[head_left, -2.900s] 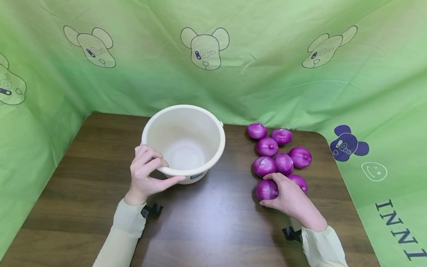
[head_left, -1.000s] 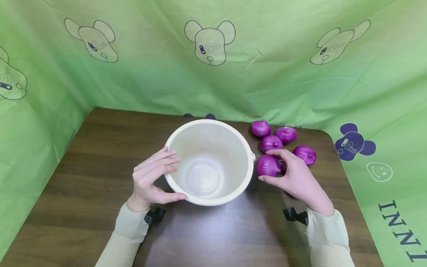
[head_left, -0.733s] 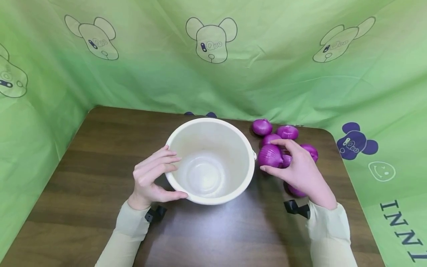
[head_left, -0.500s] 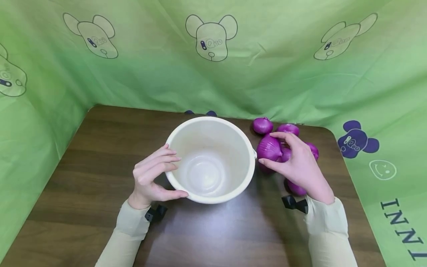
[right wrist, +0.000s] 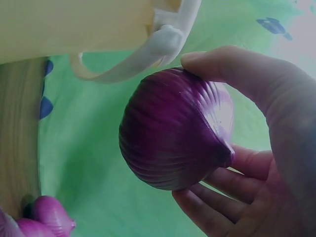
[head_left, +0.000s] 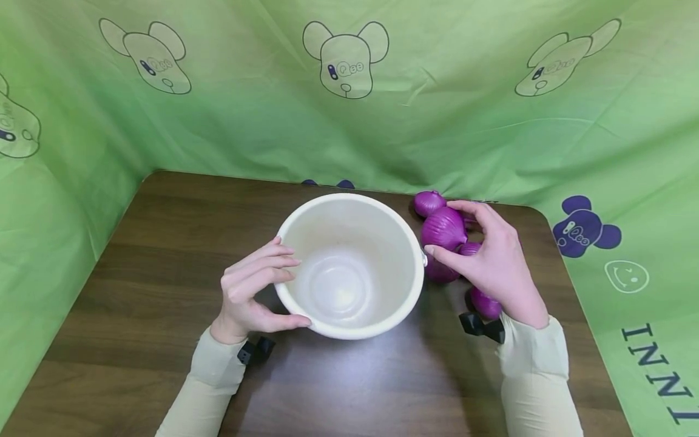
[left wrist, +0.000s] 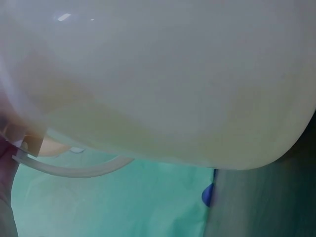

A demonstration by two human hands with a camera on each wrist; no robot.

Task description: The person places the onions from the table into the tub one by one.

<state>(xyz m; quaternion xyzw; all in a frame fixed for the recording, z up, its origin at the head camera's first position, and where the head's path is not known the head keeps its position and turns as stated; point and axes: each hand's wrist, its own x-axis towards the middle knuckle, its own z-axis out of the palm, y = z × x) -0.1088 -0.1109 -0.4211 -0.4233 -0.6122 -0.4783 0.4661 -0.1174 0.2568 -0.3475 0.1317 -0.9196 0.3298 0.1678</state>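
Observation:
My left hand (head_left: 253, 291) grips the near-left rim of a white plastic bucket (head_left: 349, 332), fingers inside and thumb outside. The bucket's mouth faces me, and its inside holds nothing. In the left wrist view the pale bucket wall (left wrist: 163, 89) fills most of the picture. My right hand (head_left: 499, 264) holds a purple onion (head_left: 443, 229) between thumb and fingertips, just right of the bucket's rim. The right wrist view shows this onion (right wrist: 168, 133) raised above the others, close to the bucket's white handle (right wrist: 128, 64).
More purple onions lie right of the bucket: one onion (head_left: 429, 203) at the back, another onion (head_left: 442, 268) by the rim, and a nearer onion (head_left: 486, 303) under my wrist. My hand hides others. A green curtain (head_left: 246, 133) hangs behind the wooden table (head_left: 136, 303).
The bucket has shifted right and nearer, with my left hand on its rim. My right hand has lifted the onion from the near end of the group and carried it farther back, beside the bucket.

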